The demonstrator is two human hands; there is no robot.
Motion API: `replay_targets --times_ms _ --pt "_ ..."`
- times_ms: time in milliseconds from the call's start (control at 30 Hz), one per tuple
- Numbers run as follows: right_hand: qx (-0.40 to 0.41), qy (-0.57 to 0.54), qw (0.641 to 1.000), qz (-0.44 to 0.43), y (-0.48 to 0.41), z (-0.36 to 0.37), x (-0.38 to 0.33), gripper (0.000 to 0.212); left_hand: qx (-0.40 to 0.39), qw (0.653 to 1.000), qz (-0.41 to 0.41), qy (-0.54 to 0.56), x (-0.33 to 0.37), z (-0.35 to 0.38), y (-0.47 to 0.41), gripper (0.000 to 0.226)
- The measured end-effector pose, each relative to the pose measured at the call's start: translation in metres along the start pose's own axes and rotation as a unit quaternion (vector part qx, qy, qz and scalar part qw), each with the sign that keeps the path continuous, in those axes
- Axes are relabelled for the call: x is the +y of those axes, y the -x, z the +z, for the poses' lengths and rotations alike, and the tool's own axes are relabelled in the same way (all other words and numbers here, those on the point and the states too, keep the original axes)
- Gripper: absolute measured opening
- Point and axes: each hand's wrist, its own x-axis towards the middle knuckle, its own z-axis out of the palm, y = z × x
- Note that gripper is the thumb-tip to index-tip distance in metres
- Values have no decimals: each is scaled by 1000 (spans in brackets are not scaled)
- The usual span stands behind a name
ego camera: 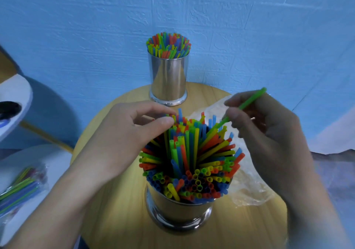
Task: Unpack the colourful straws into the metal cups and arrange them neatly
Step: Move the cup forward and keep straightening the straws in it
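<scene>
A near metal cup (178, 210) stands on the round wooden table (119, 220), packed with colourful straws (192, 158) that fan outward. My left hand (134, 129) reaches over the cup's far left side and pinches the tips of a few straws between thumb and fingers. My right hand (265, 125) pinches a single green straw (247, 104), whose lower end points down into the bundle. A second metal cup (169, 79) stands at the table's far edge, filled with upright straws (169, 45).
A crumpled clear plastic wrapper (247, 187) lies on the table right of the near cup. On a white surface at the left lies a sealed pack of straws (21, 187). A blue wall (249, 27) rises behind the table.
</scene>
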Motion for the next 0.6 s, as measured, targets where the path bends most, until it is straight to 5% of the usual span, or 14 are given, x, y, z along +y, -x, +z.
replay_targets --times_ms 167,333,600 --pt "65 -48 997 14 0 -2 5 47 15 1000 17 4 1 2 1 13" --pt "48 4 999 -9 7 3 11 16 26 999 40 8 1 5 1 12" --pt "-43 -10 999 -5 4 3 12 17 45 993 108 -14 5 5 0 9"
